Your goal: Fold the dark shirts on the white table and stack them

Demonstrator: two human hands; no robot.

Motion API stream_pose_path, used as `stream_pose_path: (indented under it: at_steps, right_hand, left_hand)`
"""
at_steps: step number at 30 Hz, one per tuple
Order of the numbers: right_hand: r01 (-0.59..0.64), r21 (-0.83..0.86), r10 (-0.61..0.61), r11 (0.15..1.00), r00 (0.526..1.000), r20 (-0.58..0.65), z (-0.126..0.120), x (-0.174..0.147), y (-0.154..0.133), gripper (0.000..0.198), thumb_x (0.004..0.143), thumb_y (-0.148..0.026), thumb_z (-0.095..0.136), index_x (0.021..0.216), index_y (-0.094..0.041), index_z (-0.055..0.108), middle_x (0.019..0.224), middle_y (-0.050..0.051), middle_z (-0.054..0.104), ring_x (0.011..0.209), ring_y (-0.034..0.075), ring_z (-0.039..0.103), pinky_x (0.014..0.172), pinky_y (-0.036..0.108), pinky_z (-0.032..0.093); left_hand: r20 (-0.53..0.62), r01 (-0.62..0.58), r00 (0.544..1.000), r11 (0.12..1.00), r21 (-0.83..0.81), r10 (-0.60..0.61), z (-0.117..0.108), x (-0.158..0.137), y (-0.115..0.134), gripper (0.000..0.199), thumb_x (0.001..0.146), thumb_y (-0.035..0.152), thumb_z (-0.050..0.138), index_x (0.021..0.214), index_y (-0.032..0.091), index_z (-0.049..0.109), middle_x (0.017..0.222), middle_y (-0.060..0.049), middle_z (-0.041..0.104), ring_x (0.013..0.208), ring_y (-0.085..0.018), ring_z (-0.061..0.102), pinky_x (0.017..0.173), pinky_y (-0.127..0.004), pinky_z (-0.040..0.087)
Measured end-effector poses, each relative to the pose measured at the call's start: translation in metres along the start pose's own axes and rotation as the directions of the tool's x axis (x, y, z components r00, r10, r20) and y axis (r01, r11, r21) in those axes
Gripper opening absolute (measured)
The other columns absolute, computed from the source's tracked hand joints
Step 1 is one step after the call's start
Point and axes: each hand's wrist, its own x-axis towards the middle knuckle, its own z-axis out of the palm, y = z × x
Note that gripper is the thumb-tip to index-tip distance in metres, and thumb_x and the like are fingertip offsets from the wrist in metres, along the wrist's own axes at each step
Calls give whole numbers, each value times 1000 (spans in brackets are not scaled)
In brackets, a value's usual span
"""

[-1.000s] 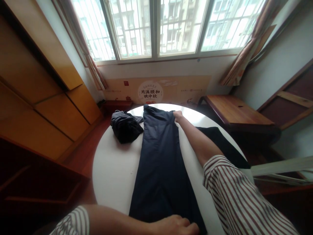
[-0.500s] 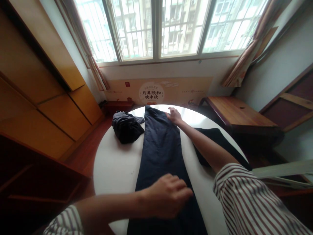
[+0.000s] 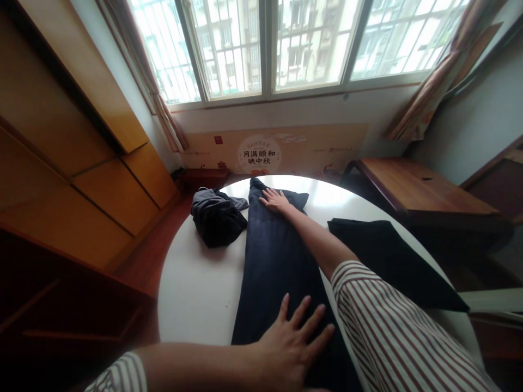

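Your left hand (image 3: 292, 343) is now flat, fingers spread wide, palm pressing the near end of the long dark navy folded trousers (image 3: 272, 256); half a second ago it hovered curled above them. Your right hand (image 3: 275, 200) has slid from the cloth's far edge onto its far end, fingers open and flat. Gripping has given way to smoothing, I'd judge. The trousers lie lengthwise on the round white table (image 3: 192, 288), with a crumpled dark grey garment (image 3: 214, 218) beside them on the left and a flat black cloth (image 3: 392, 256) on the right.

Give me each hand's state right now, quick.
Left hand: open, flat on the dark trousers.
Right hand: open, flat on the trousers' far end.
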Motion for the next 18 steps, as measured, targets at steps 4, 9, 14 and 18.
stream_pose_path:
  at_steps: [4, 9, 14, 18]
  right_hand:
    - [-47, 6, 47, 999, 998, -36, -9, 14, -5, 62, 102, -50, 26, 153, -17, 34, 162, 15, 23, 148, 35, 20, 116, 62, 13]
    - [41, 4, -40, 999, 990, -134, -7, 3, -40, 56, 103, -39, 21, 153, -16, 32, 165, 10, 14, 151, 26, 10, 120, 52, 9]
    - [97, 25, -96, 995, 994, -49, 11, -4, -56, 61, 100, -54, 30, 156, -31, 25, 164, 1, 18, 150, 30, 16, 118, 58, 12]
    - [16, 54, -16, 998, 1000, -7, 14, 13, -46, 69, 99, -62, 21, 158, -27, 17, 164, 6, 16, 150, 33, 15, 116, 64, 7]
  left_hand:
    - [6, -65, 998, 997, 49, 65, 8, -6, 3, 74, 101, 59, 26, 157, 12, 19, 162, -16, 19, 149, -37, 15, 116, -60, 24]
    - [-216, 133, 973, 967, 219, -84, -42, 13, -61, 43, 100, 30, 36, 137, 14, 52, 145, -12, 52, 138, -25, 42, 119, -47, 24]
    - [-291, 517, 851, 793, 323, -437, -75, 29, -155, 59, 99, 36, 35, 148, 4, 37, 157, -22, 31, 147, -34, 25, 117, -52, 23]
    - [-285, 552, 829, 786, 279, -481, -47, 10, -154, 70, 99, 49, 33, 153, 5, 28, 161, -24, 16, 150, -35, 15, 117, -51, 23]
